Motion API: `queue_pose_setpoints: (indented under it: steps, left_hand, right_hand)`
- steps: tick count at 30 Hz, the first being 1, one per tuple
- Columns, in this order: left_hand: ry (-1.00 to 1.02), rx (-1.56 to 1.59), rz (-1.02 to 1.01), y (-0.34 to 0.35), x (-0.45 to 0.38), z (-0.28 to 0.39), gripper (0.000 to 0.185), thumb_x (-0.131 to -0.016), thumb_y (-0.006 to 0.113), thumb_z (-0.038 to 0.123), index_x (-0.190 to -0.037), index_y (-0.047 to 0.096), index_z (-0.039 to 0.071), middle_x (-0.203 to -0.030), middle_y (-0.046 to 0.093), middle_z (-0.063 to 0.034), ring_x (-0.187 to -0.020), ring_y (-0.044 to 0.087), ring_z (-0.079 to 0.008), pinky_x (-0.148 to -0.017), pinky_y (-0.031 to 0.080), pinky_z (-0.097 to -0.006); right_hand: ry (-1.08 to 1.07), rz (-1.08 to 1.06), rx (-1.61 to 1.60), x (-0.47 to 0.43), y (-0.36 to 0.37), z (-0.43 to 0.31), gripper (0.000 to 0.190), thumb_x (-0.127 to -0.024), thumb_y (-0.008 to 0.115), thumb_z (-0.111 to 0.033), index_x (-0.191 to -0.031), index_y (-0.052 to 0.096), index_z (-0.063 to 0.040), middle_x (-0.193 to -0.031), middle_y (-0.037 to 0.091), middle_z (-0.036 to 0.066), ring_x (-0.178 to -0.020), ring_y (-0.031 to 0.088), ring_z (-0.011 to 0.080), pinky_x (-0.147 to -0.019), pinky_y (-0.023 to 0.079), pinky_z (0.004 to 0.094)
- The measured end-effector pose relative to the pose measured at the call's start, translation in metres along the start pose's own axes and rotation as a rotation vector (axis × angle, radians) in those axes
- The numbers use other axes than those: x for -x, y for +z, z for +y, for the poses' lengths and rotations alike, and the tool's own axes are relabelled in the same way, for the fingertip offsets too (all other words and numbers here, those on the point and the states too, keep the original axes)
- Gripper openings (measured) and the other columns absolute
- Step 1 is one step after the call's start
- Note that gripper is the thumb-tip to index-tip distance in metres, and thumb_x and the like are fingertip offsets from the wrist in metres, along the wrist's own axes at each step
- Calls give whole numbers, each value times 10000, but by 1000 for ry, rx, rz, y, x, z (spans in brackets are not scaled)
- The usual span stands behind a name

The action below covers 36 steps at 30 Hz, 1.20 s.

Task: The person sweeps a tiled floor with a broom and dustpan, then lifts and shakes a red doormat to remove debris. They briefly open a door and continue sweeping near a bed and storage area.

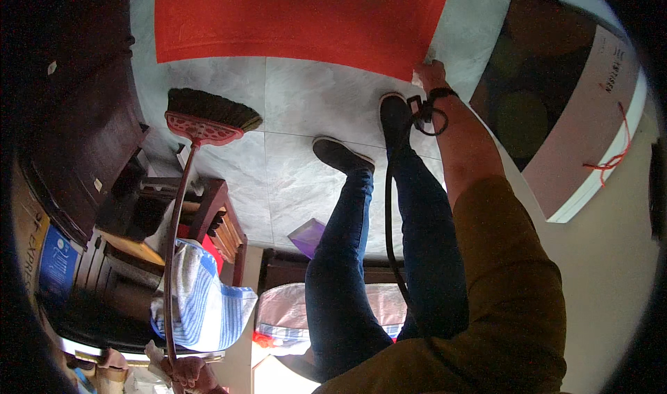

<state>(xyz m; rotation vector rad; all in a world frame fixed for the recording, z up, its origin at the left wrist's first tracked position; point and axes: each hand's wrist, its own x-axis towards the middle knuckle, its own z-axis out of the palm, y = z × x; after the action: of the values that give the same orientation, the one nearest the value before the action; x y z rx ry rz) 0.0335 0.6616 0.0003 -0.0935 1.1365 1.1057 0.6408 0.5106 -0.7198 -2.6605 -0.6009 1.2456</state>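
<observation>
My left hand (188, 373), low at the left, is closed around the long reddish-brown handle of a broom (206, 128). The broom's pink head with dark bristles is at the far end of the handle, over the grey tiled floor. Some whitish, crumpled material (156, 360) is beside that hand. My right hand (431, 75) reaches forward and grips the near right corner of a red mat (297, 24). The mat bears faded writing, and its far part is cut off by the frame. A black strap and a looped cable are at my right wrist.
At left are a dark wooden cabinet (78, 133), a small wooden rack (226, 222) and a blue-and-white striped cloth (203, 300). A purple object (308, 238) lies behind my feet. To the right stands a large dark panel (531, 81) with a pale, written-on side and red string (609, 162).
</observation>
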Motion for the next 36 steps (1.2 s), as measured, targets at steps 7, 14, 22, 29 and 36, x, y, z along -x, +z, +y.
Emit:
queue_pose_setpoints:
  steps: [7,14,22,29,36]
  left_hand:
    - [165,72,119,4,3,-4,387,-938,383,388,-866,561,52,-472,487,40,-294,358,-38,-285,349,-228]
    - [167,-170,113,9,2,-15,284,-913,461,320,-942,614,83,-496,508,65,-326,386,-31,-329,384,-209]
    - [28,-173,-103,66,-10,-56,355,-971,326,350,-844,547,103,-459,396,23,-338,320,-59,-380,309,-223]
    - [-41,-21,-159,71,30,-35,320,-951,379,322,-790,554,108,-531,374,41,-430,341,-66,-492,371,-257]
    - [-156,9,-479,71,119,31,224,-901,445,297,-903,550,100,-548,324,65,-435,287,-57,-535,302,-279]
  right_hand:
    - [157,-160,-216,-12,-5,-9,474,-743,663,-338,-1079,566,-18,-964,637,130,-854,603,296,-748,461,418]
    - [-129,-601,-639,75,-1,-16,185,-781,639,-218,-861,584,-61,-761,576,70,-685,559,204,-606,462,333]
    - [-40,-738,-957,260,-96,-146,210,-782,651,-216,-927,599,-73,-784,589,37,-713,557,124,-642,451,279]
    - [-419,-617,-890,431,-258,-283,289,-816,646,-283,-1014,621,-73,-881,631,59,-788,569,125,-709,454,280]
    - [-600,-509,-547,581,-403,-403,291,-872,570,-291,-1048,604,-62,-944,637,96,-841,582,175,-768,461,330]
